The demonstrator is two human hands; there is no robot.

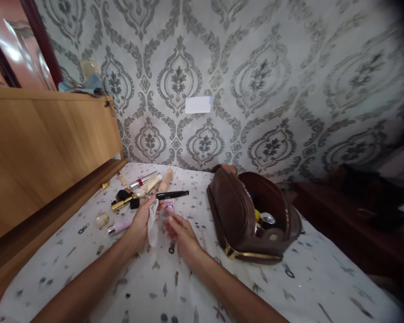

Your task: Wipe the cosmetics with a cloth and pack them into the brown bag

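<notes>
My left hand (144, 218) is closed around a white wipe (152, 223) and a slim black cosmetic tube (172, 195). The tube points to the right, and its exact kind is unclear. Just to the right, my right hand (183, 233) has loosely bent, slightly blurred fingers with no held thing visible. A small lilac-and-white item (169, 205) shows beyond its fingertips; whether they touch cannot be made out. Beside my left hand lie a lilac tube with a silver cap (120, 225), a gold-handled makeup brush (123, 202) and a silver tube with a red band (143, 180).
A brown leather cosmetic bag (227, 211) stands unzipped on the right, with several items inside. A cream tube (151, 183), a beige tube (166, 179) and a small jar (101, 219) lie on the patterned sheet (148, 287). A wooden board (54, 134) borders the left side.
</notes>
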